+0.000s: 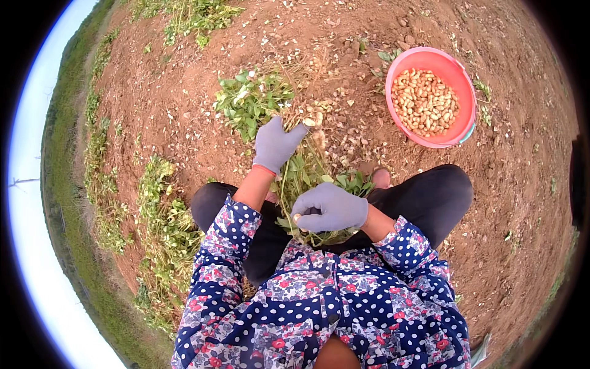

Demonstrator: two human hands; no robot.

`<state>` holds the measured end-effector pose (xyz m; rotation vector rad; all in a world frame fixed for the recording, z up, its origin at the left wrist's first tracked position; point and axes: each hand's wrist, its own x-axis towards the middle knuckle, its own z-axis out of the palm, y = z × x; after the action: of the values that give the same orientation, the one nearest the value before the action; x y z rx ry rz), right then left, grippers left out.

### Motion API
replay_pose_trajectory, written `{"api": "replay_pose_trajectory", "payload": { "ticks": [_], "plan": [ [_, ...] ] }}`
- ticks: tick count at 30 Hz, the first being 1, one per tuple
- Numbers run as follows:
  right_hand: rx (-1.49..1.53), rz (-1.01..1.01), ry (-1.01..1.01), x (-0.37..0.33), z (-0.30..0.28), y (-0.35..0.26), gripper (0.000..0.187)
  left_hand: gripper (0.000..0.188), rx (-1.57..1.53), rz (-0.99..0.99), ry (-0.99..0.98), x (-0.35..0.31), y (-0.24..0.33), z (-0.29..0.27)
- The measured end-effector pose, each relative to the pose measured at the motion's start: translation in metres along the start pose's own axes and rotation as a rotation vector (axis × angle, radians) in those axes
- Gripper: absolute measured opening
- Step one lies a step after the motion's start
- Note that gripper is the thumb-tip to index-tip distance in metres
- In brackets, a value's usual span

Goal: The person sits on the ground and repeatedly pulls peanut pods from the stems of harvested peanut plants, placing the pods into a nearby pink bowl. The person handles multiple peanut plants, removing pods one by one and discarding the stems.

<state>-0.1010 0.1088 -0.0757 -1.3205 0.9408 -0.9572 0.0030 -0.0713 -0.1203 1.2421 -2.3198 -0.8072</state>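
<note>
My left hand (278, 145), in a grey glove, is closed around the stems of a peanut plant near its root end. A pale peanut pod (309, 122) shows by its fingertips. My right hand (332, 208), gloved the same way, curls over my lap and pinches a small peanut (297, 217) between thumb and forefinger. Leafy green peanut plants (301, 174) lie across my crossed legs beneath the hands. Just past my left hand, another leafy plant (246, 101) rests on the soil.
A pink bucket (458, 77) partly filled with peanuts (425, 101) stands at the far right. Pulled plants (163, 215) lie in a row along the left. Reddish soil (166, 104) is strewn with dry bits and pods, and a green bank (58, 172) edges the field.
</note>
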Motion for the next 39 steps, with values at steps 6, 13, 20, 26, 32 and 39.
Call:
{"api": "replay_pose_trajectory", "payload": {
  "ticks": [6,13,20,26,32,39],
  "plan": [
    [0.751,-0.059,0.556,-0.002,-0.051,0.019,0.026,0.057,0.017,-0.003,-0.021,-0.004,0.007,-0.004],
    [0.032,0.162,0.912,0.023,-0.046,0.048,0.033,0.057,0.173,0.013,-0.162,-0.016,0.021,0.002],
    [-0.309,0.241,0.769,0.028,-0.049,0.042,0.040,0.050,-0.037,0.089,-0.204,-0.021,0.011,0.006],
    [-0.648,0.255,0.782,0.019,-0.031,0.055,0.037,0.049,0.107,0.098,-0.373,-0.020,0.002,0.012],
    [-0.263,0.153,0.218,-0.010,-0.024,0.048,0.026,0.053,0.063,-0.122,-0.171,-0.002,-0.030,0.001],
    [1.323,0.069,0.959,-0.022,-0.117,0.073,0.024,0.034,-0.701,-0.283,-0.267,-0.016,0.000,-0.028]
  ]
}}
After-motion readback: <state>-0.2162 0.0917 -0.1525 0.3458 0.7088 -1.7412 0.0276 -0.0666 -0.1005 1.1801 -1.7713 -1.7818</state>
